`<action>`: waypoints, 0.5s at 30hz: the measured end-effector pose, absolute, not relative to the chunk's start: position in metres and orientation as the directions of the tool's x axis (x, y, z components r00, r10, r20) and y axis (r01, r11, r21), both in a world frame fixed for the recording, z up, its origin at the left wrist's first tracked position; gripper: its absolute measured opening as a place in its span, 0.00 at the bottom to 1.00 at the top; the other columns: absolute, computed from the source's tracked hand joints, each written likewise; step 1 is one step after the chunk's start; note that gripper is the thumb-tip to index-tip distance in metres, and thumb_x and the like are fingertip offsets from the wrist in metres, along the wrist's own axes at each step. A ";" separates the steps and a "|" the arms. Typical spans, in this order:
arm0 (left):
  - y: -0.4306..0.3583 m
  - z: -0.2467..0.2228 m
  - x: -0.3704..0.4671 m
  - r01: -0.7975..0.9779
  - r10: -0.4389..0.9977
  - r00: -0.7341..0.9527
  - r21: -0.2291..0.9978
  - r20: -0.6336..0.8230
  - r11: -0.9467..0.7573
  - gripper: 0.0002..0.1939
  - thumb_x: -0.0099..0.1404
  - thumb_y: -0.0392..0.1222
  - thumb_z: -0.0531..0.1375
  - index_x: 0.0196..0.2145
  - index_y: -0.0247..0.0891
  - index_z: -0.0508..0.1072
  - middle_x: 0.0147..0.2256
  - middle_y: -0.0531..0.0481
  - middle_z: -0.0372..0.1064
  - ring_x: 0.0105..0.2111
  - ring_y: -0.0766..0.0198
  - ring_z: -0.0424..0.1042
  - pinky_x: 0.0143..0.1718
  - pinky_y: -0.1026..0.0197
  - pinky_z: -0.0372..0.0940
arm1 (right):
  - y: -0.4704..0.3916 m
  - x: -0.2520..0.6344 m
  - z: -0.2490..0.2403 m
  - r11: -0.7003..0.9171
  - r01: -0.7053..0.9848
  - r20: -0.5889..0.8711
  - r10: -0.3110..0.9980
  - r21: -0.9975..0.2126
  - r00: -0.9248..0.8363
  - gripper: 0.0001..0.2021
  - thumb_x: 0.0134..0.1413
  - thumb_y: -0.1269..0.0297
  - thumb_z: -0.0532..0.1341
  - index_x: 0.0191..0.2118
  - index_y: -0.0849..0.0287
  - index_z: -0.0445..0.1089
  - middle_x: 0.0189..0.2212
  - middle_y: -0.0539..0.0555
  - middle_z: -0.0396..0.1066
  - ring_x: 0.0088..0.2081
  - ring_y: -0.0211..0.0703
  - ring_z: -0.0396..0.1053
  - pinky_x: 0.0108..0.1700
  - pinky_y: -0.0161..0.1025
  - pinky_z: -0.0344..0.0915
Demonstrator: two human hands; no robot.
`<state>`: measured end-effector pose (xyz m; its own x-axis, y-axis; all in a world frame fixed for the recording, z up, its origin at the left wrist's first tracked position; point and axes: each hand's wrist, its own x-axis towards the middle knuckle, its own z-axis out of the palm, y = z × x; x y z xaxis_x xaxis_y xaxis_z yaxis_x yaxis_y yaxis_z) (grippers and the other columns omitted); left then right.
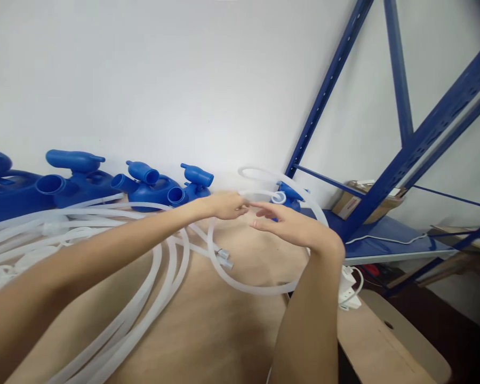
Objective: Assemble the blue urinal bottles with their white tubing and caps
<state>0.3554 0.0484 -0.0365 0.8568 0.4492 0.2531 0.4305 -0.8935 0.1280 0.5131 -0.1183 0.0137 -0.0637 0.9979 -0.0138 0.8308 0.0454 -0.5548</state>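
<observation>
— Since you're nearer, what's the layout?

— Blue rack (399,74) on the right, wooden table (224,330) against the wall. Row of blue jugs (80,184) at the left rear.

— Tubing?

— White tubing bundle (172,266) over the left half. Separate white tube loop (256,290) mid-table: near side low, the rest passing behind the right forearm and arcing up at the back.

— Other jug?

— Single blue jug (292,201), rear, just beyond the right hand (286,224).

— Grip?

— Right: fingers extended, thumb apart, moderate gap. Left hand (228,205): fingers curled, can't tell from here if it's pinching anything. Fingertips meet or nearly.

— Small stuff?

— White power strip (348,290) right of the right forearm. Clear tube ends (225,263) near the loop's left side. White ring (279,197) at the single jug's mouth.
</observation>
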 end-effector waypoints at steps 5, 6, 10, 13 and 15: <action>0.057 -0.039 0.253 0.727 0.707 0.595 0.120 0.382 -0.677 0.20 0.74 0.52 0.52 0.47 0.36 0.76 0.46 0.36 0.75 0.50 0.41 0.74 0.50 0.46 0.66 | -0.077 0.471 0.001 0.070 0.871 -0.126 0.981 -0.486 -0.150 0.35 0.63 0.46 0.65 0.71 0.52 0.63 0.56 0.60 0.75 0.54 0.57 0.76 0.60 0.52 0.69; 0.060 -0.045 0.240 0.771 0.746 0.527 0.141 0.407 -0.621 0.22 0.73 0.54 0.53 0.53 0.36 0.74 0.51 0.34 0.72 0.54 0.38 0.71 0.51 0.45 0.66 | -0.070 0.457 -0.002 0.143 0.851 -0.133 0.961 -0.505 -0.241 0.34 0.63 0.47 0.65 0.71 0.52 0.63 0.55 0.59 0.76 0.54 0.56 0.76 0.59 0.50 0.70; 0.075 -0.074 0.217 0.832 0.840 0.383 0.252 0.383 -0.494 0.35 0.65 0.56 0.64 0.64 0.39 0.64 0.56 0.33 0.67 0.53 0.38 0.71 0.48 0.45 0.69 | -0.046 0.408 -0.022 0.237 0.803 -0.262 0.862 -0.547 -0.434 0.41 0.61 0.43 0.65 0.74 0.53 0.57 0.61 0.59 0.73 0.57 0.54 0.75 0.62 0.49 0.69; 0.087 -0.087 0.215 0.792 0.841 0.372 0.339 0.392 -0.508 0.27 0.68 0.46 0.61 0.62 0.38 0.66 0.50 0.38 0.71 0.48 0.47 0.75 0.47 0.48 0.70 | -0.033 0.404 -0.039 0.196 0.849 -0.286 0.884 -0.491 -0.370 0.43 0.57 0.42 0.68 0.73 0.56 0.59 0.69 0.60 0.64 0.68 0.59 0.64 0.71 0.52 0.57; 0.091 -0.087 0.214 0.749 0.820 0.372 0.380 0.435 -0.542 0.24 0.68 0.43 0.60 0.60 0.37 0.66 0.49 0.39 0.72 0.49 0.49 0.74 0.50 0.48 0.69 | -0.028 0.415 -0.046 0.143 0.869 -0.300 0.901 -0.474 -0.312 0.43 0.56 0.41 0.68 0.73 0.53 0.59 0.70 0.59 0.62 0.70 0.59 0.62 0.72 0.53 0.56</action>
<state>0.2143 0.0909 -0.0871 0.3722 0.8197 0.4353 0.7492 -0.5422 0.3805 0.4155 -0.0285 -0.0456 -0.3125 0.9012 -0.3005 0.8686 0.1430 -0.4745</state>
